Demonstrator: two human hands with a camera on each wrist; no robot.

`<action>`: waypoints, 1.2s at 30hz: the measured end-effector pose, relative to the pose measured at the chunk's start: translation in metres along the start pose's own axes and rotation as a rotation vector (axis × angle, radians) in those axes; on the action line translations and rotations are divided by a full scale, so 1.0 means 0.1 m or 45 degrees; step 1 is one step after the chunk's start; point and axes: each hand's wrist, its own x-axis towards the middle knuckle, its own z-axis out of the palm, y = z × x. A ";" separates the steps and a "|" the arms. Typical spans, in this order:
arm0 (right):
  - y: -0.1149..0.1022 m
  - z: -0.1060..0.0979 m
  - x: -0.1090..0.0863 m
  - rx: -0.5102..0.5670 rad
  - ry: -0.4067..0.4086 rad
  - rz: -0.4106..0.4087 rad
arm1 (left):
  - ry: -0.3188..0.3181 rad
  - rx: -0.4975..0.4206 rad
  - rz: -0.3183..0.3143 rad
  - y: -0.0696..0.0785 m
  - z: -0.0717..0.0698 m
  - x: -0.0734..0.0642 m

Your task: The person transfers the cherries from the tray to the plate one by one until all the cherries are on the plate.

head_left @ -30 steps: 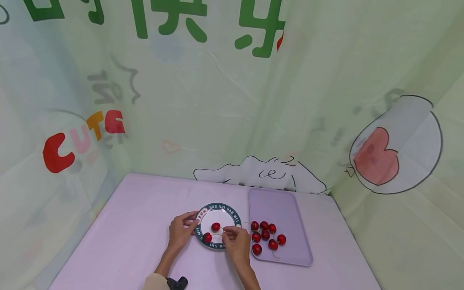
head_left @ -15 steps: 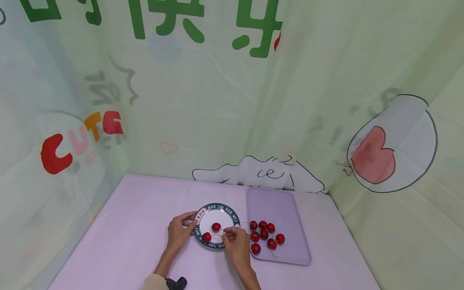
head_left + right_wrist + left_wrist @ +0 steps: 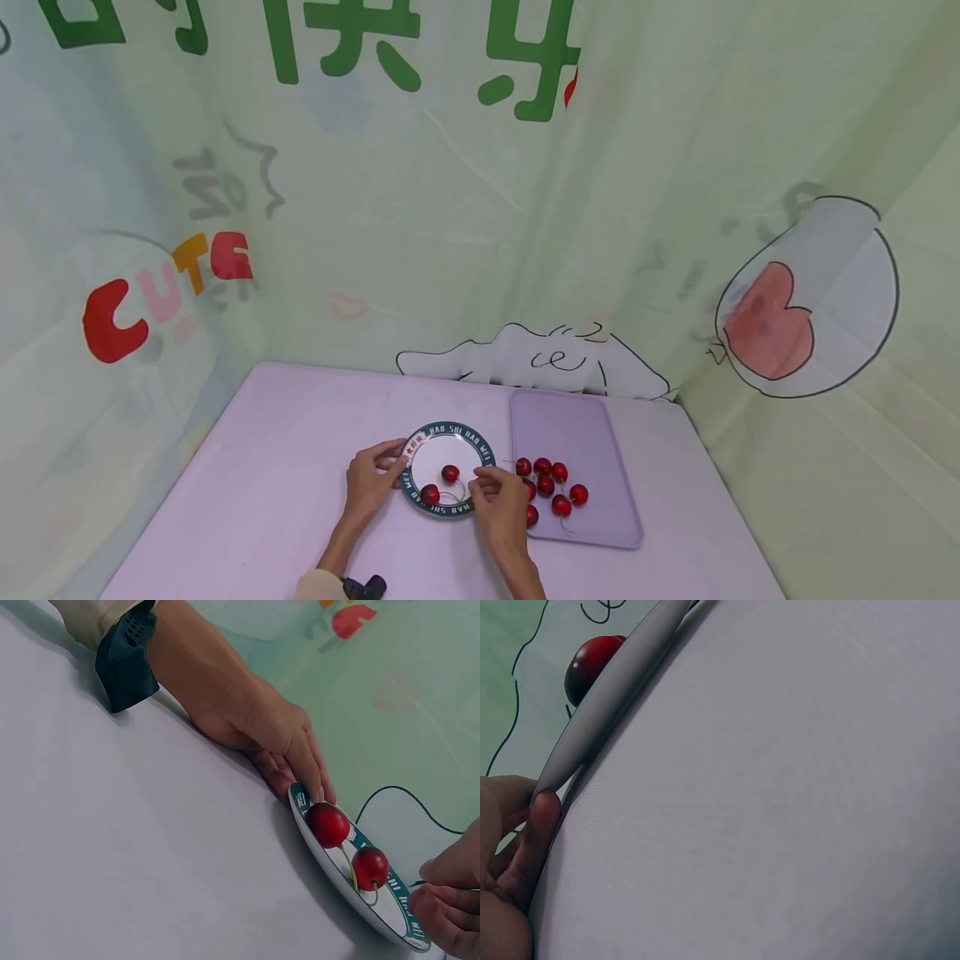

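Observation:
My left hand grips the left rim of a small round plate with a dark green lettered border. In the left wrist view, a fingertip sits at the edge of the plate's underside. Two red cherries with pale curved stems lie on the plate, one near its middle and one near its lower left rim. My right hand is over the plate's right edge, thumb and forefinger close together and apart from the stems. In the right wrist view, both cherries rest on the plate, beside my right fingertips.
A lilac tray lies right of the plate, with several cherries toward its near left part; my right hand partly covers some. A pale tablecloth covers the table. Printed curtain hangs behind and at both sides.
My right hand has let go of the cherry stems and moved slightly right. Both cherries have settled a little, with stems now lying on the plate. My left hand keeps its hold on the rim.

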 end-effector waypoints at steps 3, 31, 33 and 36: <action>-0.01 -0.05 0.01 -0.002 0.064 -0.028 | 0.013 0.006 0.026 0.00 0.01 -0.01; 0.14 -0.63 0.20 -0.133 0.389 -0.118 | 0.013 0.003 0.031 0.05 0.00 -0.03; 0.16 -0.66 0.21 -0.143 0.400 -0.116 | 0.012 0.000 0.034 0.05 0.00 -0.03; 0.24 -0.68 0.25 -0.165 0.413 -0.098 | 0.013 0.005 0.023 0.03 0.00 -0.02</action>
